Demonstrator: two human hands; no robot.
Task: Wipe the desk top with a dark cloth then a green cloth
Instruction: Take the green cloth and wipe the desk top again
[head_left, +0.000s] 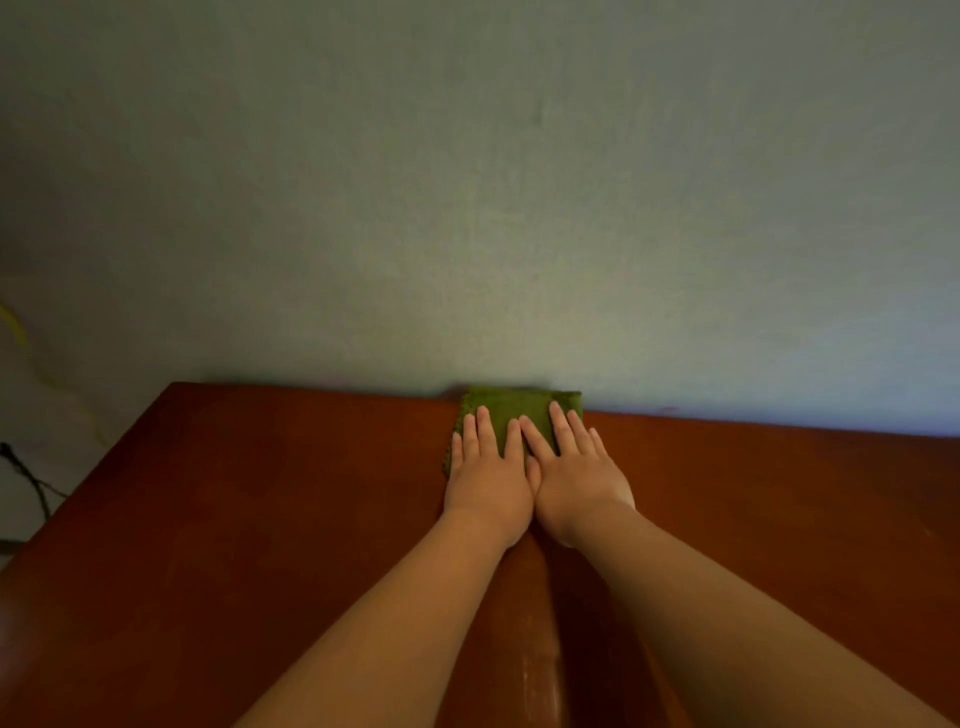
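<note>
Two hands, the left hand (488, 480) and right hand (574, 475), lie flat and open, fingers spread, side by side and touching, pressing one folded green cloth (511, 413) against the far edge of a smooth reddish-brown wooden bench (260, 519), beside a plain pale wall (467, 208). The palms hide the cloth's near part, neither hand gripping it. A dark cable (31, 480) at far left is hard to make out.

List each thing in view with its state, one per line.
green cloth: folded flat, at the desk's far edge against the wall, pinned under both hands
left hand: open, palm down, fingers spread on the cloth
right hand: open, palm down, beside the left, touching it
desk top: bare, glossy
dark cloth: not in view
</note>
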